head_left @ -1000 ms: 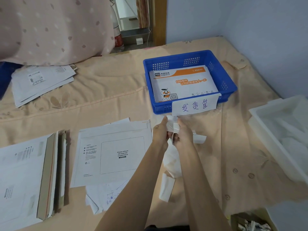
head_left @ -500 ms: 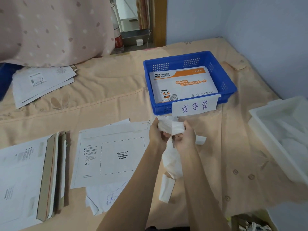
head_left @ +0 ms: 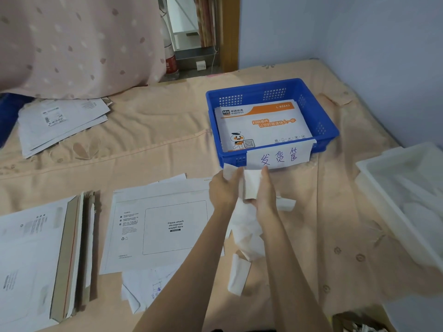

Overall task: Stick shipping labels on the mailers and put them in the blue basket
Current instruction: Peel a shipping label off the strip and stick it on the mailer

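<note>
While both hands met just in front of the blue basket (head_left: 318,130), much of what they held was hidden. The left hand (head_left: 224,191) pinched one white piece at its top corner, and the right hand (head_left: 263,192) curled round a shipping label (head_left: 251,184) standing upright between them — whether the two white pieces were joined I could not tell, since the fingers covered the join. More white paper strips (head_left: 247,226) trailed down under the wrists, partly covered by the forearms.

An orange-and-white mailer (head_left: 261,125) lay flat inside the basket; a handwritten paper tag (head_left: 279,156) hung over the near wall and hid part of it. A blank mailer (head_left: 165,224) lay on the bedsheet (head_left: 155,144) left of the arms, its right edge under the left forearm. Further left, a stack of mailers (head_left: 36,255) ran out of view at the frame's edge; another pile (head_left: 60,121) sat at the far left, half under a pink curtain (head_left: 79,41).

At the right, a white bin (head_left: 395,200) was cut off, its contents blurred. Bare sheet lay between basket and bin, and between basket and far pile.
</note>
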A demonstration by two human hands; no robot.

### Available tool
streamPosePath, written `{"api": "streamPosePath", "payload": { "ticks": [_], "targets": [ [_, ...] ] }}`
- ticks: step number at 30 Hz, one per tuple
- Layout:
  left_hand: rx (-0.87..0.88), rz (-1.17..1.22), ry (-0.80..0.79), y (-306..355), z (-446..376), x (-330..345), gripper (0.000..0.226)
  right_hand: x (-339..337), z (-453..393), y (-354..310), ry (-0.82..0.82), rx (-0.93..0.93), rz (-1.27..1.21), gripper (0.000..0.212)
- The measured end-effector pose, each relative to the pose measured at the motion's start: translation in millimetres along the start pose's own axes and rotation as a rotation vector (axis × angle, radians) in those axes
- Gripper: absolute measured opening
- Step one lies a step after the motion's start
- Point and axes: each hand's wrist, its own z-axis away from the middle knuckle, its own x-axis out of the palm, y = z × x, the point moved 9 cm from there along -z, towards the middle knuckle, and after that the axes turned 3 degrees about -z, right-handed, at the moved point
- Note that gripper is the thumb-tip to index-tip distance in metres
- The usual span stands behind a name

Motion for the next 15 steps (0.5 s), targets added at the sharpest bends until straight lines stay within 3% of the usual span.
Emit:
{"api": "streamPosePath", "payload": {
  "ticks": [2, 5, 7, 10, 15],
  "targets": [
    [0.038, 0.0, 0.022, 2.9, 0.1, 0.3, 0.03, 2.7, 1.0, 9.2, -0.026, 0.095, -0.124, 0.051],
    [0.073, -0.038, 0.047, 7.7, 0.4, -1.0, 0.021, 10.6, 2.1, 7.1, -0.049, 0.037, -0.191, 0.059],
    [0.096, -0.023, 0.038, 8.1, 0.7, -1.0, 0.025, 8.4, -2.0, -4.1, 0.024, -0.123, -0.025, 0.06],
    [0.103, -0.008, 0.039, 7.0, 2.9, -1.1, 0.029, 1.5, -0.4, -15.9, 0.159, -0.282, 0.278, 0.038],
    [0.078, 0.016, 0.029, 5.4, 2.5, 1.0, 0.028, -7.7, 2.7, -15.8, 0.25, -0.332, 0.339, 0.036]
  ]
}}
